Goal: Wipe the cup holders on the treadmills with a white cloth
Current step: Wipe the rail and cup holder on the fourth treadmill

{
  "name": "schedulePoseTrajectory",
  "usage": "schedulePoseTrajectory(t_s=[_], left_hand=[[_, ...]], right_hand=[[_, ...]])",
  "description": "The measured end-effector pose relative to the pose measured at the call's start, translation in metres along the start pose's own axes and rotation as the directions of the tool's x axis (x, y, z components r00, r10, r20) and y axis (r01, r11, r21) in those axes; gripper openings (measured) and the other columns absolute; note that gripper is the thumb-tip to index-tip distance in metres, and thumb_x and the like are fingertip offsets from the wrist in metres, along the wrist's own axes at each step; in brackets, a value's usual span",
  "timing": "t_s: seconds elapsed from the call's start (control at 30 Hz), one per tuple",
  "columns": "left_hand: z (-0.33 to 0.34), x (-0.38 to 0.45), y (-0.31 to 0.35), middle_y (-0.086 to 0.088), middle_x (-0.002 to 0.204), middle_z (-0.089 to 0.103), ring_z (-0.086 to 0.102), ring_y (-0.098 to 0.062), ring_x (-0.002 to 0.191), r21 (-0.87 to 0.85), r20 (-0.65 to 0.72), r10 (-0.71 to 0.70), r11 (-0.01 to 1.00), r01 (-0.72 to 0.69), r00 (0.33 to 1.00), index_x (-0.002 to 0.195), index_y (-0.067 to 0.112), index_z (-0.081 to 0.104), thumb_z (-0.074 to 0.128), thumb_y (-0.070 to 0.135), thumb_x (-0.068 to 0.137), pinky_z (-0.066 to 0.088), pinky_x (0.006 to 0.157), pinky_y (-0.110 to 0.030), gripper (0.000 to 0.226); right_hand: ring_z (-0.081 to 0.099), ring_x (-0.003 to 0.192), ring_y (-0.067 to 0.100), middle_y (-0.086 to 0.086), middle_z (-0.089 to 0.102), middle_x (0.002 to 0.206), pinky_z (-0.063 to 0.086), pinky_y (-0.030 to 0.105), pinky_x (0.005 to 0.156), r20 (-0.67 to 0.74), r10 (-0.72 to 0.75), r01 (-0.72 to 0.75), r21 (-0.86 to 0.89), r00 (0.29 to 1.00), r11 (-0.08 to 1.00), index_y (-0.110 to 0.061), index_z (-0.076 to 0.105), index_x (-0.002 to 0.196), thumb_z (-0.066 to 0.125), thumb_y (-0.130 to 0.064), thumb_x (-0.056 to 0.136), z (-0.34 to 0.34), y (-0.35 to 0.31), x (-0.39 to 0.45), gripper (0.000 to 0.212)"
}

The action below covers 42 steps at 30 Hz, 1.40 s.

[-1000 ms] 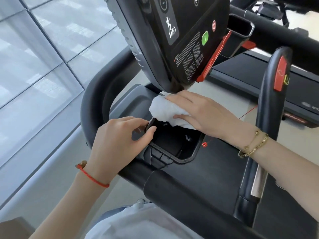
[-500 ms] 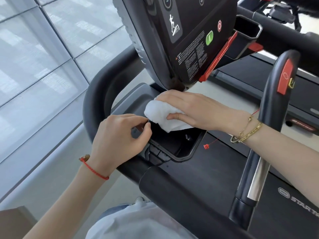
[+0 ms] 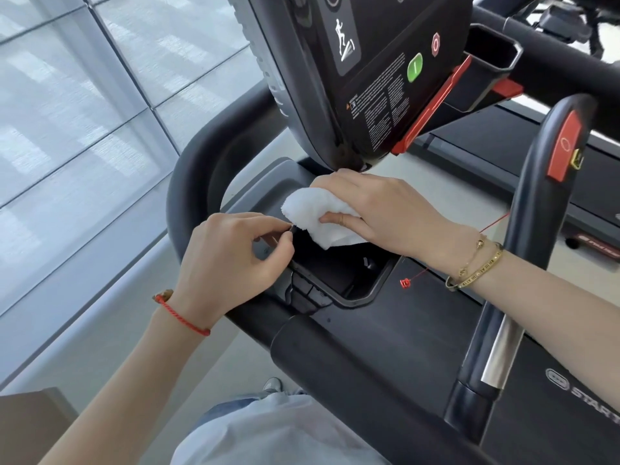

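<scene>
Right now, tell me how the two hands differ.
The right hand grips the white cloth over the cup holder; the left hand holds no cloth, fingers curled at its rim. Right wrist wears gold bracelets, left a red cord. Both are bare.

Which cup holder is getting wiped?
The near cup holder, below the console. The right hand presses the white cloth at its rim. The far cup holder sits untouched.
</scene>
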<state>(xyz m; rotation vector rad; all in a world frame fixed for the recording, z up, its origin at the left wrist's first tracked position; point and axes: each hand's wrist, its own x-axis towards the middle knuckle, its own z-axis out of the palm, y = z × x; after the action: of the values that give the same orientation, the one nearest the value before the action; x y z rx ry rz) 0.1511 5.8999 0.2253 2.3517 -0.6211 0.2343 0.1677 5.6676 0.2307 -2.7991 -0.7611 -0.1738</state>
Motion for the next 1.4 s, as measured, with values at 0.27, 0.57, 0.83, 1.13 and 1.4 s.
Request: schedulePoseTrajectory(t_s=[0.27, 0.57, 0.83, 1.13, 1.4], left_hand=[[0.001, 0.001, -0.001, 0.017, 0.075, 0.071, 0.065, -0.005, 0.070, 0.006, 0.007, 0.015, 1.000, -0.015, 1.000, 0.090, 0.026, 0.079, 0.060, 0.032, 0.087, 0.057, 0.067, -0.035, 0.021], [0.000, -0.008, 0.001, 0.016, 0.071, 0.069, 0.063, -0.007, 0.064, 0.066, -0.017, 0.066, 0.996, -0.064, 0.998, 0.090, 0.024, 0.079, 0.058, 0.031, 0.090, 0.055, 0.058, -0.031, 0.022], [-0.005, -0.027, -0.012, 0.005, 0.048, 0.041, 0.039, -0.016, 0.049, 0.173, -0.040, 0.048, 0.984, -0.040, 0.998, 0.054, 0.013, 0.055, 0.055, 0.025, 0.088, 0.031, 0.052, -0.019, 0.036], [-0.006, -0.024, -0.006, 0.010, 0.056, 0.062, 0.059, -0.008, 0.055, 0.193, -0.030, 0.013, 0.981, -0.007, 0.999, 0.072, 0.029, 0.075, 0.056, 0.034, 0.086, 0.046, 0.046, -0.029, 0.024], [-0.008, -0.013, -0.001, 0.035, 0.052, 0.029, 0.056, -0.002, 0.058, 0.153, -0.026, 0.036, 0.988, -0.032, 0.999, 0.097, 0.032, 0.079, 0.058, 0.042, 0.084, 0.029, 0.050, -0.011, 0.026]], right_hand=[[0.052, 0.063, 0.023, -0.004, 0.053, 0.065, 0.041, 0.040, 0.061, 0.014, 0.412, -0.406, 0.198, 0.911, 0.892, -0.017, 0.047, 0.083, 0.037, -0.062, 0.091, -0.005, 0.007, -0.048, 0.047], [0.049, 0.117, 0.020, 0.002, 0.053, 0.127, 0.044, 0.034, 0.097, -0.159, 0.055, -0.037, 0.115, 0.986, 0.993, -0.012, 0.050, 0.134, 0.052, -0.040, 0.098, -0.020, -0.013, -0.032, 0.045], [0.049, 0.114, 0.020, -0.002, 0.059, 0.120, 0.033, 0.029, 0.096, 0.145, -0.291, 0.297, -0.015, 0.946, 0.955, -0.019, 0.058, 0.127, 0.044, -0.050, 0.097, 0.001, -0.025, 0.028, 0.046], [0.057, 0.098, 0.021, -0.004, 0.061, 0.112, 0.047, 0.035, 0.080, 0.008, -0.055, 0.055, -0.027, 0.998, 0.998, -0.024, 0.061, 0.119, 0.042, -0.059, 0.093, 0.004, -0.023, 0.008, 0.048], [0.060, 0.097, 0.020, -0.009, 0.060, 0.114, 0.045, 0.033, 0.069, -0.066, 0.255, -0.253, 0.027, 0.965, 0.967, -0.031, 0.055, 0.124, 0.046, -0.061, 0.091, 0.002, -0.030, -0.003, 0.045]])
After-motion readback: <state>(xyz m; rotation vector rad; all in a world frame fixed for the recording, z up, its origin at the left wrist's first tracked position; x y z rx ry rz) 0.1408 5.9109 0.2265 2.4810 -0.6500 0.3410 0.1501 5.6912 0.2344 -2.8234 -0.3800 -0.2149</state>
